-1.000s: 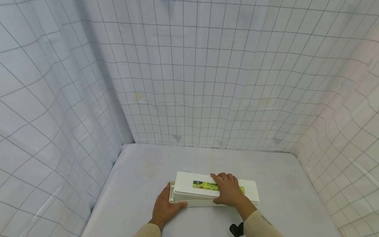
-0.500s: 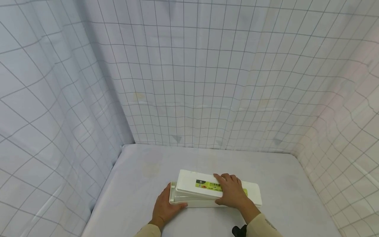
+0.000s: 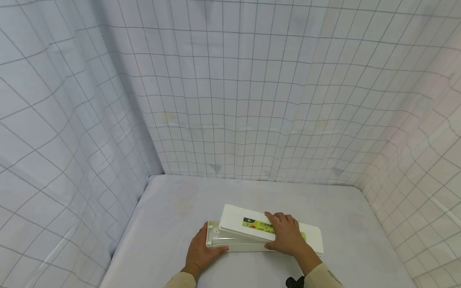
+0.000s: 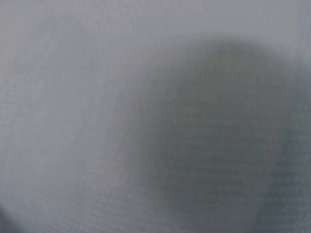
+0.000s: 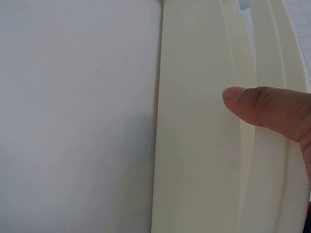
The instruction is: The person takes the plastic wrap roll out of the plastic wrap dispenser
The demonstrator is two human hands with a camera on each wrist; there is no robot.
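A long white plastic cling film box (image 3: 246,247) lies crosswise in the head view. Its white lid (image 3: 234,218), with a green label, sits skewed over it, leaving the left end uncovered. A clear roll (image 3: 223,239) shows inside there. My left hand (image 3: 202,249) grips the box's left end, thumb along the front and fingers behind. My right hand (image 3: 286,237) holds the lid across its middle, fingers over the top and thumb at the front edge. In the right wrist view the thumb (image 5: 267,108) overlaps the lid's edge and the box wall (image 5: 197,121).
A white cloth covers the table (image 3: 180,200). Gridded white curtains (image 3: 230,100) enclose it at the back and both sides. A small black object (image 3: 295,282) shows beside the right sleeve. The left wrist view is only a pale, dark-shaded blur.
My right hand has slid the lid to the right and turned it askew, uncovering more of the box's left end and the roll. The left hand has stayed in place.
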